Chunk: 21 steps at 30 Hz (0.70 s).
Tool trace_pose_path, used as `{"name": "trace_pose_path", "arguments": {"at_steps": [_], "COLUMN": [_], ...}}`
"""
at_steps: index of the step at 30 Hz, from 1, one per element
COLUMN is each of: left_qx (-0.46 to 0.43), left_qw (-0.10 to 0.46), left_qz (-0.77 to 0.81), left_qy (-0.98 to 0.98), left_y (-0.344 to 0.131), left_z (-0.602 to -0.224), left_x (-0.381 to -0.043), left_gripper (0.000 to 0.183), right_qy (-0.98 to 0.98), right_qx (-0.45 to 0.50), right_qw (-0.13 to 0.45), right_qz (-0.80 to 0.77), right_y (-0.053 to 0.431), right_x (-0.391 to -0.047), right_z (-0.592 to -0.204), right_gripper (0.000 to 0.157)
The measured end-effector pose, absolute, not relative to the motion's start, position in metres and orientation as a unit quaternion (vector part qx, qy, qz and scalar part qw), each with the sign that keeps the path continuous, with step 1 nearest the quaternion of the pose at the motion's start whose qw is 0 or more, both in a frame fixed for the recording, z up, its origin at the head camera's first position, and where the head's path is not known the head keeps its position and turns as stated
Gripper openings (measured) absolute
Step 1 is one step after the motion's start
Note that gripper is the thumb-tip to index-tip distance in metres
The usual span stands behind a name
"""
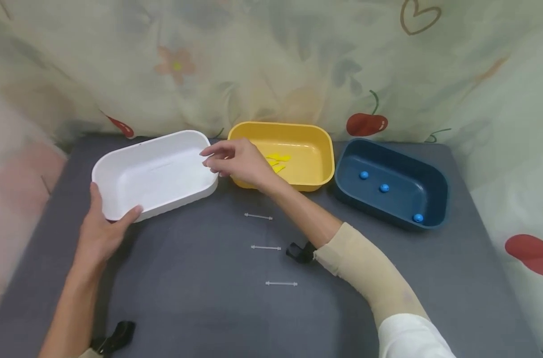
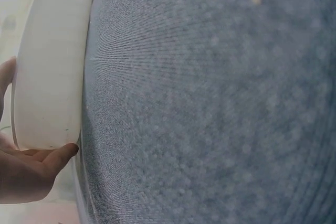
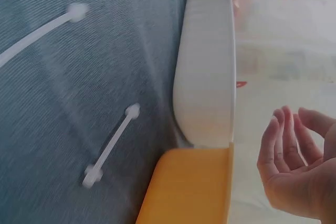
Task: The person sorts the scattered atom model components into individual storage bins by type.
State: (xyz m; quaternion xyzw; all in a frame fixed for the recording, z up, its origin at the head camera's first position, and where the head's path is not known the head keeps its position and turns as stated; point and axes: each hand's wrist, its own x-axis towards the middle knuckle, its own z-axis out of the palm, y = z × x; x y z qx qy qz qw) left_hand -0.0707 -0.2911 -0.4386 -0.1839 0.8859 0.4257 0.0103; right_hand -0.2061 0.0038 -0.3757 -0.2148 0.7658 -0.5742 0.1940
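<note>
A white oblong plastic bin (image 1: 164, 175) stands at the left of the grey table. My left hand (image 1: 102, 226) grips its near left corner, the thumb over the long side and the fingers along the end wall. In the left wrist view, those fingers (image 2: 59, 157) press against the end of the bin. Above the bin's right end hovers my right hand (image 1: 242, 161), fingers loosely bent; the right wrist view has nothing visible between them. Beside it is a yellow bin (image 1: 318, 171) with several small bright yellow pieces (image 1: 278, 158), partly hidden by the hand.
At the right, a dark blue bin (image 1: 370, 199) holds three blue beads (image 1: 384, 188). Three thin white rods with knobbed ends lie in a column mid-table, the nearest rod (image 1: 281, 283) closest to me. Behind the bins hangs a patterned cloth (image 1: 271, 59).
</note>
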Motion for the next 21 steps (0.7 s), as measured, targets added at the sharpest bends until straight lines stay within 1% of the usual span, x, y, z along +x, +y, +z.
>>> {"name": "trace_pose_path", "arguments": {"at_steps": [4, 11, 21], "left_qx": [-0.182, -0.178, -0.183], "left_qw": [0.008, 0.007, 0.009], "left_qz": [0.427, 0.442, 0.444], "left_qy": [0.886, 0.879, 0.877], "left_y": [-0.294, -0.292, -0.291], "left_z": [-0.438, -0.438, -0.437], "left_x": [-0.07, -0.07, -0.07], "left_gripper": [0.107, 0.107, 0.108], "right_qy": [0.785, 0.798, 0.826], "right_qx": [-0.245, -0.249, -0.258], "right_qw": [0.163, 0.158, 0.113], "right_qz": [-0.545, -0.526, -0.489], "right_y": [0.015, 0.039, 0.073], "right_x": [-0.199, -0.189, -0.178], "right_z": [-0.376, -0.379, -0.387], "right_gripper": [0.025, 0.024, 0.024]}}
